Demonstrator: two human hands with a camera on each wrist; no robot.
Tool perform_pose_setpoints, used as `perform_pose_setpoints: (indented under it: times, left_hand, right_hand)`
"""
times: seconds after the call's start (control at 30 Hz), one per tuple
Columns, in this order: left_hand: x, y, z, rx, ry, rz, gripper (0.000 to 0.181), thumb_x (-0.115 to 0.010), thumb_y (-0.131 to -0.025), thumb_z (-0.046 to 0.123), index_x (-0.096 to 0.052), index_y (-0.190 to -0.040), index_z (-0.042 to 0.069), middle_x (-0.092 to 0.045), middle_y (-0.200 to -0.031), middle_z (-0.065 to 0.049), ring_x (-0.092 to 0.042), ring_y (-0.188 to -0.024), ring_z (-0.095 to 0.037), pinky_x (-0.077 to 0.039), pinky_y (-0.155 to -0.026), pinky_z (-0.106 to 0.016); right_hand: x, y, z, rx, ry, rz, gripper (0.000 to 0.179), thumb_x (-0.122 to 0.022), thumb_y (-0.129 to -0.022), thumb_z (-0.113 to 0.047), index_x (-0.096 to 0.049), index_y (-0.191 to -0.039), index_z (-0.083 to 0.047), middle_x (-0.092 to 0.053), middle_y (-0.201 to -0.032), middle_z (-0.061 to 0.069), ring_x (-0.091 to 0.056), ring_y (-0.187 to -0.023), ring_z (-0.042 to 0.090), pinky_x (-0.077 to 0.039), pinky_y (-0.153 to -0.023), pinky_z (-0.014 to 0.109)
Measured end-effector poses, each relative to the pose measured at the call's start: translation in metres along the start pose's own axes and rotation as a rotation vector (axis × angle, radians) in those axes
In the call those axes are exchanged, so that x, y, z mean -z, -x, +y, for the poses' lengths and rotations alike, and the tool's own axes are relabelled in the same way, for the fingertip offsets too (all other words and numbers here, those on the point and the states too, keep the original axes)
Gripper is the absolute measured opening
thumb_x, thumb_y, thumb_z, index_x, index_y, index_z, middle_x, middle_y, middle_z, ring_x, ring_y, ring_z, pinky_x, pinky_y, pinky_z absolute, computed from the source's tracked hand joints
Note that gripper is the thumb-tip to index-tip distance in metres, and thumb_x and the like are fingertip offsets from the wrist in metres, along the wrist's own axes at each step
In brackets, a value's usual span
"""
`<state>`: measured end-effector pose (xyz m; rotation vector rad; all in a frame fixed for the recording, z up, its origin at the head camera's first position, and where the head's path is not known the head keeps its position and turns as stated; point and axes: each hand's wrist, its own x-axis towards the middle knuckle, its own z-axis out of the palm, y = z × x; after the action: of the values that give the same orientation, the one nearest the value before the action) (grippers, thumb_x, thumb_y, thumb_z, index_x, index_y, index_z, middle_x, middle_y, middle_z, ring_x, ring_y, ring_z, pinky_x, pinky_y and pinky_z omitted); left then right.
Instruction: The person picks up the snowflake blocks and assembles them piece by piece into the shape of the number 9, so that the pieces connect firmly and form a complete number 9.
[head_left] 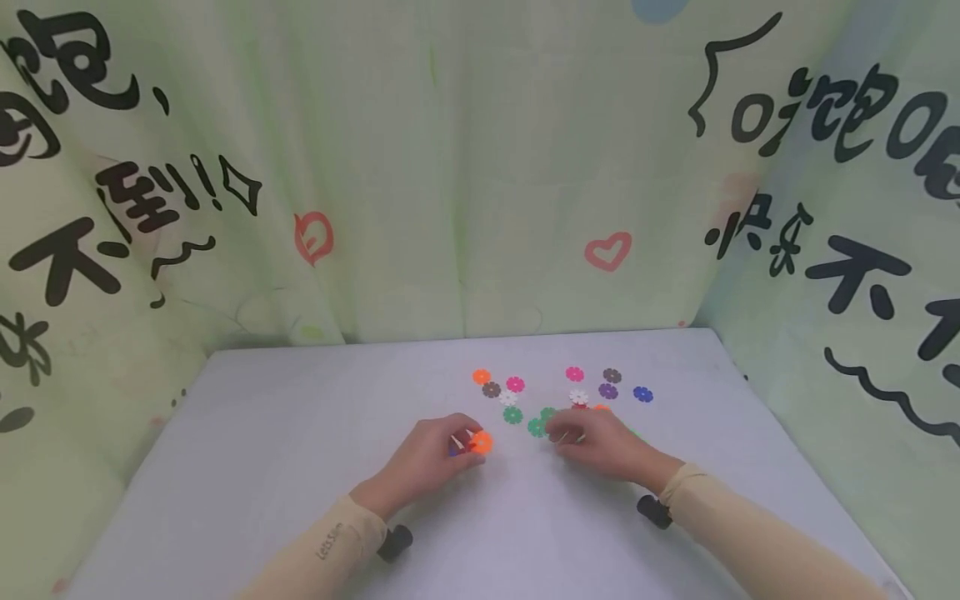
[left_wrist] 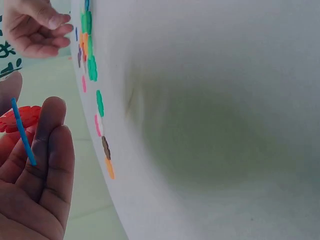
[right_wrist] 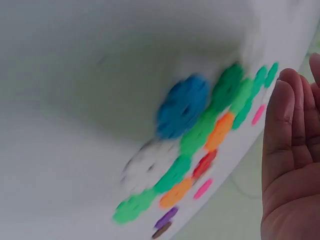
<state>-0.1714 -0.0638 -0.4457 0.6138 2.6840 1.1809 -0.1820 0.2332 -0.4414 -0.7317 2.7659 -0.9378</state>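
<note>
Near the middle of the table, my left hand (head_left: 429,458) pinches an orange-red snowflake-shaped building disc (head_left: 481,442). A blue disc (left_wrist: 24,132), seen edge-on in the left wrist view, crosses it in the same grip; they look slotted together. My right hand (head_left: 603,442) hovers at the loose discs, its fingers loosely bent and holding nothing that I can see. Green discs (head_left: 537,427) lie just by its fingertips. Beneath it in the right wrist view are a blue disc (right_wrist: 183,106), a white disc (right_wrist: 150,167) and several green and orange ones, partly blurred.
Farther back on the white table (head_left: 300,400) lie loose discs: an orange one (head_left: 482,377), pink ones (head_left: 574,374), a purple one (head_left: 608,391) and a dark blue one (head_left: 642,394). A printed curtain (head_left: 517,167) closes off the back and both sides.
</note>
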Motion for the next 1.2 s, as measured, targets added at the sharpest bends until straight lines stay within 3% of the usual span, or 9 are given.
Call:
perform_pose_setpoints:
  times: [0.13,0.27,0.43,0.67,0.87,1.03,1.2]
  left_hand:
    - [0.001,0.000,-0.001,0.002,-0.006,0.007,0.038,-0.081,-0.085,0.022,-0.067,-0.119,0.016,-0.063,-0.088,0.010,-0.059,-0.080,-0.011,-0.052,-0.068,-0.027]
    - [0.001,0.001,-0.003,-0.011,-0.021,0.009,0.041,-0.080,-0.086,0.021,-0.067,-0.124,0.015,-0.062,-0.087,0.010,-0.058,-0.080,-0.010,-0.051,-0.069,-0.026]
    - [0.002,0.002,-0.005,-0.054,-0.027,0.012,0.036,-0.079,-0.087,0.017,-0.069,-0.121,0.014,-0.062,-0.086,0.010,-0.058,-0.077,-0.009,-0.051,-0.068,-0.026]
    - [0.004,0.003,-0.007,-0.065,0.006,0.005,0.032,-0.077,-0.087,0.014,-0.069,-0.119,0.012,-0.063,-0.087,0.009,-0.058,-0.074,-0.009,-0.051,-0.064,-0.026]
    - [0.003,0.003,-0.007,-0.057,0.012,0.001,0.032,-0.076,-0.087,0.013,-0.070,-0.118,0.011,-0.064,-0.088,0.008,-0.058,-0.074,-0.009,-0.051,-0.062,-0.026]
    - [0.003,0.003,-0.007,-0.066,-0.007,0.005,0.034,-0.077,-0.087,0.014,-0.070,-0.120,0.010,-0.063,-0.086,0.010,-0.057,-0.076,-0.010,-0.051,-0.065,-0.026]
    - [0.003,0.004,-0.007,-0.076,0.000,0.005,0.037,-0.077,-0.087,0.013,-0.069,-0.124,0.008,-0.064,-0.087,0.009,-0.057,-0.077,-0.010,-0.051,-0.067,-0.026]
  right_hand:
    - [0.007,0.008,0.016,-0.042,0.086,-0.001,0.027,-0.075,-0.083,0.000,-0.072,-0.109,-0.007,-0.069,-0.098,-0.004,-0.063,-0.088,0.014,-0.055,-0.077,0.034]
    - [0.003,0.009,0.024,-0.126,0.194,-0.019,0.033,-0.081,-0.082,-0.007,-0.073,-0.114,-0.009,-0.069,-0.104,-0.005,-0.063,-0.098,0.018,-0.054,-0.086,0.039]
    - [-0.003,0.007,0.027,-0.157,0.296,-0.019,0.036,-0.083,-0.081,-0.013,-0.073,-0.115,-0.011,-0.067,-0.109,-0.003,-0.061,-0.107,0.021,-0.052,-0.092,0.041]
    - [-0.002,0.001,0.023,-0.210,0.283,-0.031,0.029,-0.083,-0.080,-0.012,-0.072,-0.106,-0.010,-0.062,-0.091,-0.006,-0.058,-0.088,0.016,-0.053,-0.081,0.038]
    - [-0.001,-0.002,0.025,-0.275,0.229,-0.037,0.027,-0.083,-0.079,-0.011,-0.065,-0.099,-0.012,-0.059,-0.088,-0.005,-0.055,-0.083,0.016,-0.053,-0.079,0.037]
    - [0.000,0.000,0.026,-0.228,0.194,-0.029,0.028,-0.082,-0.080,-0.011,-0.059,-0.095,-0.016,-0.057,-0.084,-0.007,-0.054,-0.079,0.014,-0.051,-0.076,0.034]
    - [-0.001,0.000,0.022,-0.044,0.087,0.013,0.020,-0.077,-0.087,-0.009,-0.063,-0.098,-0.019,-0.061,-0.089,-0.012,-0.057,-0.085,0.013,-0.052,-0.081,0.036]
